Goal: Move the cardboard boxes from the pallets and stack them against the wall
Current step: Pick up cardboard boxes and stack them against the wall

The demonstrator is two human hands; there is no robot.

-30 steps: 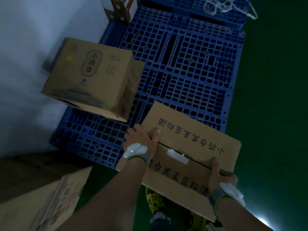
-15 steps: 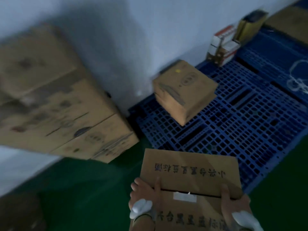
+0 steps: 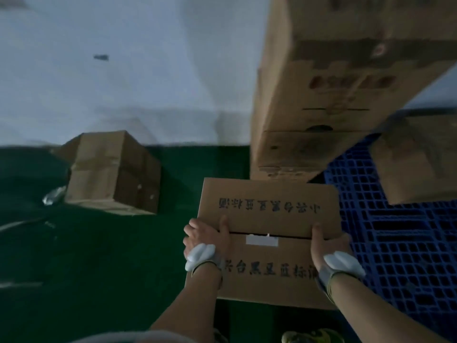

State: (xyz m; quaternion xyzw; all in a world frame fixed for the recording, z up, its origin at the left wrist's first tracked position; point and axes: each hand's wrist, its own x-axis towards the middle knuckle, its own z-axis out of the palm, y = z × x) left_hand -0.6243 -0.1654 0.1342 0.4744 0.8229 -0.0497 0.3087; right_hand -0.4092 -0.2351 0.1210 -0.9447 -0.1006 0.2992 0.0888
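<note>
I carry a flat cardboard box (image 3: 267,214) with dark printed characters and a white tape strip on top, held in front of me above the green floor. My left hand (image 3: 207,235) grips its left edge with the thumb on top. At its right edge my right hand (image 3: 324,243) grips the same way. A tall stack of cardboard boxes (image 3: 321,95) stands against the white wall just beyond the carried box. The blue plastic pallet (image 3: 395,243) lies at the right, with another cardboard box (image 3: 420,164) on it.
A lone cardboard box (image 3: 113,172) sits on the green floor (image 3: 99,268) by the white wall (image 3: 136,70) at the left, with a crumpled clear wrapper (image 3: 53,196) beside it. My shoe (image 3: 311,336) shows at the bottom edge.
My view has swung left, away from the pallet toward the wall. The stack has shifted from the left to the upper right. Both hands keep their grip on the carried box.
</note>
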